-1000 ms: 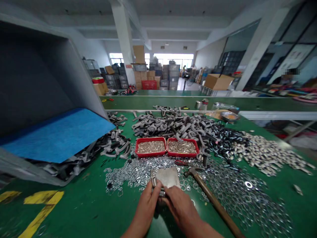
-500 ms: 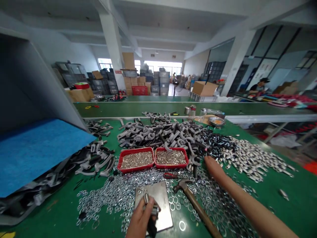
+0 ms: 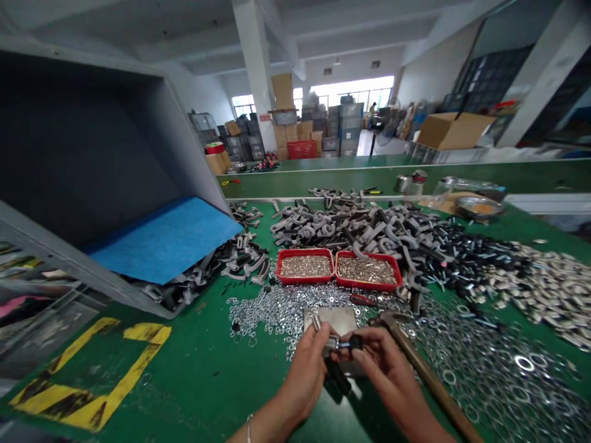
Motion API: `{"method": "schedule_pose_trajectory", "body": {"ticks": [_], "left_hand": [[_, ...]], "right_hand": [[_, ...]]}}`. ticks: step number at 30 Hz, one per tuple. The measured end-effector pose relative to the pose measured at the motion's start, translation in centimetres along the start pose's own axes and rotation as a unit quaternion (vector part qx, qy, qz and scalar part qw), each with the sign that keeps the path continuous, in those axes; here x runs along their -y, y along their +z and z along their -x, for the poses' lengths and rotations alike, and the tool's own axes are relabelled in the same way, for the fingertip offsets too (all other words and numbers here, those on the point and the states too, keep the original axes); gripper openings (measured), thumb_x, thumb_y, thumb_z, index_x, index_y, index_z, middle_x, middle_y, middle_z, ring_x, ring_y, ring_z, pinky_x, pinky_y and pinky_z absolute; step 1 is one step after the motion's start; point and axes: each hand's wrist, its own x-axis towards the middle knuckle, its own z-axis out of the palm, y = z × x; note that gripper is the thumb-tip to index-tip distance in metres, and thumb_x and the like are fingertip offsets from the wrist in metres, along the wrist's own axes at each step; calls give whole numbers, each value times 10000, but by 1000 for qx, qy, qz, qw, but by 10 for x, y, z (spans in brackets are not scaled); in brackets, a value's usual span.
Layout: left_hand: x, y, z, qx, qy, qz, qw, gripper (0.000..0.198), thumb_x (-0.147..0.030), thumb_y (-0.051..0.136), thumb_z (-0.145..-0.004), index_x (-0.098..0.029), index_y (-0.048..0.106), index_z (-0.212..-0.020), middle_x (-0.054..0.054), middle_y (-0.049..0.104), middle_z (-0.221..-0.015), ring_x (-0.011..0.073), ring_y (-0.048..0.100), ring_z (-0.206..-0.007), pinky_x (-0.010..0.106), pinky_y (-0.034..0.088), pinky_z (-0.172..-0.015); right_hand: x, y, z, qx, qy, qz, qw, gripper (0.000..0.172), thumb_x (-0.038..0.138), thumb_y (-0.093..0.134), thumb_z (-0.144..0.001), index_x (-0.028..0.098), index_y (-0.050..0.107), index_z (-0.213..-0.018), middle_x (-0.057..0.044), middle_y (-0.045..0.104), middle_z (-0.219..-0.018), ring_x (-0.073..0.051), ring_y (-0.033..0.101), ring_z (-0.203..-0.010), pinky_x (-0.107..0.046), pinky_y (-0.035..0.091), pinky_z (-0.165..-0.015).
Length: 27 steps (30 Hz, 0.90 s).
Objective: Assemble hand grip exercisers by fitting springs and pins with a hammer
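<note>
My left hand (image 3: 302,369) is closed round a metal fitting (image 3: 330,346) with a ribbed, spring-like end sticking up past the thumb. A black handle (image 3: 339,376) hangs below it. In the fingers of my right hand (image 3: 392,372) is a black-headed bolt (image 3: 355,342), its metal shank pointing left and meeting the fitting. How far the shank goes in is hidden by the fingers. Both hands are above the near part of a steel plate (image 3: 336,319). A wooden-handled hammer (image 3: 427,367) lies just right of my right hand.
Small nuts and washers (image 3: 268,311) spread left of the plate; larger rings (image 3: 489,381) lie right. Two red trays (image 3: 305,282) of small metal pins stand behind. Beyond are piled grey clamp parts (image 3: 369,227), black-headed bolts (image 3: 455,246) and silvery pieces (image 3: 545,277). A grey bin (image 3: 184,154) stands left.
My right hand has come back from the black bolt pile to my left hand and now holds a black-headed bolt against the fitting. The view has swung left.
</note>
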Motion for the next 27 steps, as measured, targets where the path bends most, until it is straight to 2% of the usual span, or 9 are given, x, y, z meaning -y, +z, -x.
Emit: {"method": "schedule_pose_trajectory", "body": {"ticks": [5, 12, 14, 17, 21, 23, 25, 26, 27], "left_hand": [[-11, -18, 12, -25, 45, -209, 977, 407, -578, 516, -920, -176, 575, -904, 15, 584, -793, 157, 543, -725, 279, 442, -706], [-26, -16, 22, 16, 89, -286, 954, 364, -531, 464, -953, -178, 554, -941, 30, 581, -852, 174, 546, -801, 298, 445, -764], [-27, -17, 22, 17, 119, -330, 936, 322, -493, 464, -961, -182, 543, -931, 29, 579, -850, 179, 539, -800, 305, 436, -757], [-25, -24, 19, 21, 167, -424, 890, 276, -446, 462, -968, -188, 534, -902, 31, 571, -833, 188, 520, -780, 321, 418, -738], [-25, -34, 18, 56, 218, -456, 861, 243, -391, 433, -993, -187, 548, -928, 47, 591, -875, 194, 540, -830, 331, 418, -783], [-28, -39, 18, 103, 241, -435, 861, 239, -377, 424, -1003, -189, 556, -939, 48, 604, -904, 187, 554, -861, 321, 423, -810], [-30, -44, 17, 137, 235, -435, 858, 242, -385, 439, -1001, -188, 564, -938, 43, 607, -907, 179, 554, -854, 309, 422, -805], [-29, -47, 17, 139, 217, -443, 859, 251, -396, 447, -998, -186, 566, -929, 38, 603, -887, 174, 548, -827, 303, 421, -783], [-28, -50, 15, 133, 195, -450, 861, 263, -408, 454, -994, -183, 565, -916, 32, 597, -862, 170, 539, -796, 297, 417, -755]], "right_hand": [[-9, -4, 7, 58, -124, 224, 965, 152, 247, 550, -949, 262, 586, -1096, -44, 669, -1029, -199, 647, -953, -332, 526, -849], [1, 0, 7, 91, -173, 223, 955, 185, 243, 538, -954, 259, 570, -1136, -55, 653, -1079, -194, 612, -992, -338, 492, -895], [4, 6, 5, 114, -87, 151, 978, 138, 346, 532, -959, 229, 585, -1010, -43, 647, -927, -184, 624, -836, -329, 520, -782], [4, 16, 3, 154, 118, -12, 981, 427, 560, 325, -994, 218, 525, -834, 31, 517, -633, -126, 500, -492, -263, 465, -492], [2, 26, 7, 130, 155, -7, 979, 476, 667, 495, -892, 205, 529, -787, 30, 544, -643, -82, 453, -472, -188, 355, -417], [1, 28, 8, 176, 215, -58, 959, 530, 720, 420, -891, 216, 501, -743, 62, 484, -516, -69, 353, -371, -183, 286, -357], [-1, 28, 8, 262, 304, -128, 907, 648, 773, 181, -900, 229, 472, -700, 81, 400, -393, -74, 254, -277, -199, 241, -304], [-2, 27, 8, 286, 322, -128, 893, 695, 776, 97, -894, 228, 481, -704, 67, 421, -384, -81, 261, -258, -208, 244, -298], [-3, 25, 7, 290, 308, -90, 902, 712, 771, 89, -895, 220, 508, -728, 36, 490, -422, -90, 322, -269, -216, 274, -313]]}}
